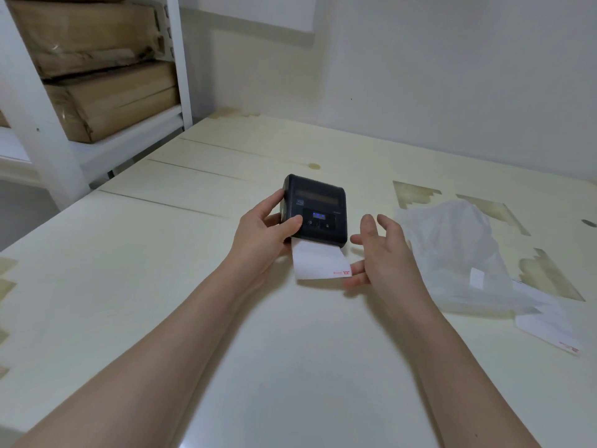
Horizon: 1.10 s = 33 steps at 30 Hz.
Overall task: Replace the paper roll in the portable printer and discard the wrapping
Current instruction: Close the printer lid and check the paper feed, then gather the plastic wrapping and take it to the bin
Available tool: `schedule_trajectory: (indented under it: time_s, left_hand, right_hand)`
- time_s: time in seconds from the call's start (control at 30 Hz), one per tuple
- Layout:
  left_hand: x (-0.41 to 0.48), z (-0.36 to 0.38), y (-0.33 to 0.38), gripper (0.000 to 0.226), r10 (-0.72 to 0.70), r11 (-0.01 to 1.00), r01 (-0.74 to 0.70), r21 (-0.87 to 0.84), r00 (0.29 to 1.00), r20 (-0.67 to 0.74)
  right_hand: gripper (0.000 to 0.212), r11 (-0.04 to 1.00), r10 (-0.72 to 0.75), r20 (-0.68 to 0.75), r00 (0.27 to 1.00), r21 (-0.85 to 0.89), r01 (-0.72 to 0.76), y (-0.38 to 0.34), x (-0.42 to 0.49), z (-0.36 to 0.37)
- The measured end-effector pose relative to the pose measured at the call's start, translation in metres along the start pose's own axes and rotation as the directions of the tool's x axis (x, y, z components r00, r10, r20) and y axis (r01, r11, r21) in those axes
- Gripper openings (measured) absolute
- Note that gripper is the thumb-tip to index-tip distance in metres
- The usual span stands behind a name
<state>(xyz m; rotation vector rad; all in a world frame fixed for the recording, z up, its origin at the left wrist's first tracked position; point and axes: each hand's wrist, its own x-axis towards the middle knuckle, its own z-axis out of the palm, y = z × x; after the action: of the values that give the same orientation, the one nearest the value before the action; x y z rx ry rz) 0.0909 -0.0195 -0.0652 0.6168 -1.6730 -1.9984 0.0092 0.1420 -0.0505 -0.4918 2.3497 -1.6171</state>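
A small black portable printer [318, 210] sits on the cream table [161, 270] with its lid closed and blue lights lit on its panel. A strip of white paper [318, 261] with red print at its end sticks out of its near side. My left hand [266, 234] grips the printer's left side, thumb on top near the buttons. My right hand [382, 253] hovers just right of the paper, fingers spread, its fingertips close to the strip's corner. Crumpled clear plastic wrapping [458, 253] lies on the table to the right.
A loose white paper label [549, 328] with red print lies right of the wrapping. White shelving [181, 59] with brown wrapped parcels [106, 101] stands at the back left. A pale wall runs behind the table. Peeled patches mark the table's right side.
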Motion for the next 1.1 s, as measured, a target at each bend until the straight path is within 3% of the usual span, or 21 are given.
schedule_trajectory:
  time_s: [0.2,0.53,0.67,0.77,0.9,1.0,1.1]
  left_hand:
    - [-0.003,0.010,-0.004,0.059,0.111,0.951,-0.108,0.290,0.994,0.007]
    - [-0.001,0.009,-0.011,0.051,0.204,0.878,-0.169,0.447,0.978,-0.031]
    - [0.000,0.011,-0.012,0.063,0.192,0.852,-0.141,0.504,0.980,-0.051]
    - [-0.005,0.019,-0.011,0.071,0.289,0.773,-0.202,0.601,0.956,-0.050]
    - [-0.012,0.034,-0.001,0.065,0.473,0.633,-0.343,0.694,0.881,0.003]
    - [-0.016,0.057,0.000,0.066,0.506,0.543,-0.418,0.728,0.855,0.114]
    - [-0.023,0.092,-0.005,0.064,0.499,0.511,-0.476,0.716,0.842,0.203]
  right_hand:
    - [0.061,0.991,-0.051,-0.042,0.998,-0.124,0.046,0.008,0.002,0.002]
    - [0.056,0.985,-0.056,-0.022,0.998,-0.166,0.052,0.009,0.001,0.002]
    - [0.055,0.986,-0.051,-0.017,0.999,-0.160,0.047,0.008,-0.001,0.001]
    - [0.048,0.988,-0.055,-0.042,0.998,-0.145,0.049,0.002,-0.008,-0.004]
    - [0.030,0.986,-0.166,-0.197,0.966,-0.041,0.161,-0.005,-0.017,-0.025]
    - [0.024,0.961,-0.270,-0.395,0.878,-0.166,0.221,0.004,-0.017,-0.064]
    - [0.027,0.957,-0.219,-0.633,0.742,-0.286,0.038,0.030,-0.014,-0.117]
